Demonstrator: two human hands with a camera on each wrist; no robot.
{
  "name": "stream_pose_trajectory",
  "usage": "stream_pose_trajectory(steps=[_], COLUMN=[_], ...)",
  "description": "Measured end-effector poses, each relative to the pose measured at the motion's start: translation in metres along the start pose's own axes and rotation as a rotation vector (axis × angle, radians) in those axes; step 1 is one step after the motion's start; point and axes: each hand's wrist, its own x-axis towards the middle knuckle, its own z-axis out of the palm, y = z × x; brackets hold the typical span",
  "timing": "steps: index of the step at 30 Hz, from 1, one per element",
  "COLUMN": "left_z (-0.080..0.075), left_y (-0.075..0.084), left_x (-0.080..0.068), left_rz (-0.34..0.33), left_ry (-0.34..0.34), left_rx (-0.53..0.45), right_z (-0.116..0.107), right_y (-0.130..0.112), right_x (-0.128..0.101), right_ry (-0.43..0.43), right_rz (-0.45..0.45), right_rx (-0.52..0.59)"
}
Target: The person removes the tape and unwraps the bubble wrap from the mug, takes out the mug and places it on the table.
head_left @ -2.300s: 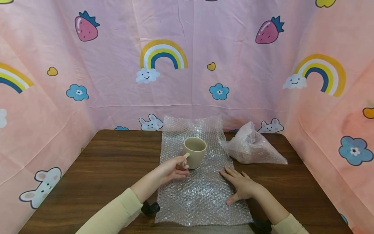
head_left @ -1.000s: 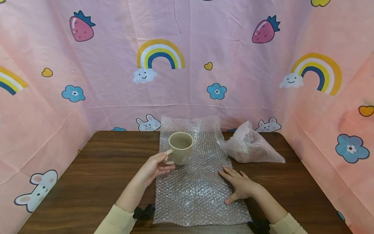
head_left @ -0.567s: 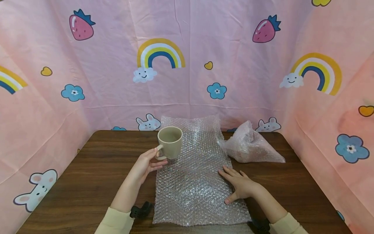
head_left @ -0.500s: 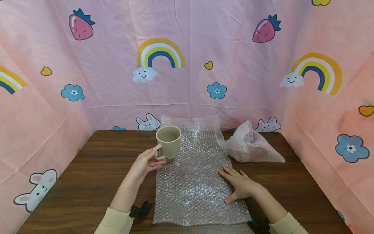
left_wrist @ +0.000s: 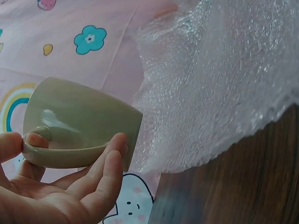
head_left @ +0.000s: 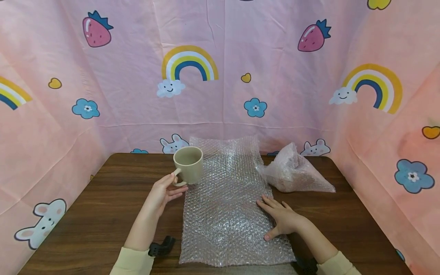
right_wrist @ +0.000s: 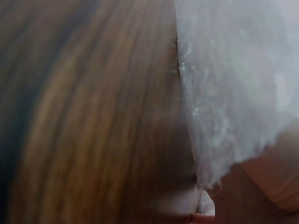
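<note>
A beige mug [head_left: 188, 165] hangs above the table at the left edge of a bubble wrap sheet [head_left: 225, 214]. My left hand [head_left: 165, 190] holds it by the handle, thumb on top and fingers curled beneath. In the left wrist view the mug [left_wrist: 81, 119] tilts on its side, its handle pinched between my thumb and fingers [left_wrist: 110, 170], with the bubble wrap [left_wrist: 219, 79] behind it. My right hand [head_left: 282, 219] lies flat, fingers straight, pressing the sheet's right edge. The right wrist view shows only blurred bubble wrap [right_wrist: 233, 88] and wood [right_wrist: 93, 116].
A crumpled clear plastic bag [head_left: 296, 172] lies at the back right of the brown wooden table [head_left: 103, 202]. Pink patterned cloth [head_left: 223, 95] walls in three sides. Small black objects sit at the front edge, left [head_left: 160, 246] and right [head_left: 306, 264].
My left hand has lifted the mug off the middle of the bubble wrap and carried it left and farther back, past the sheet's left edge. The right hand has stayed put.
</note>
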Motion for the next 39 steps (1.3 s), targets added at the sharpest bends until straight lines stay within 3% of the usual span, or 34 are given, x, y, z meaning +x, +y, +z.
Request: stream_pose_trajectory(steps=[17,24,39], left_z=[-0.019,-0.025,-0.040], left_y=[0.003,-0.003,-0.016], left_x=[0.000,0.004,0.012], left_rz=[0.021,0.049,0.033], left_ry=[0.056,0.069,0.107], left_rx=[-0.051,-0.075,-0.083], right_z=[0.000,0.000,0.000], right_y=[-0.001,-0.001,0.000], right_x=[-0.001,-0.001,0.000], right_ry=[0.004,0.005,0.008], right_rz=[0.004,-0.001,-0.006], right_rx=[0.000,-0.002,0.003])
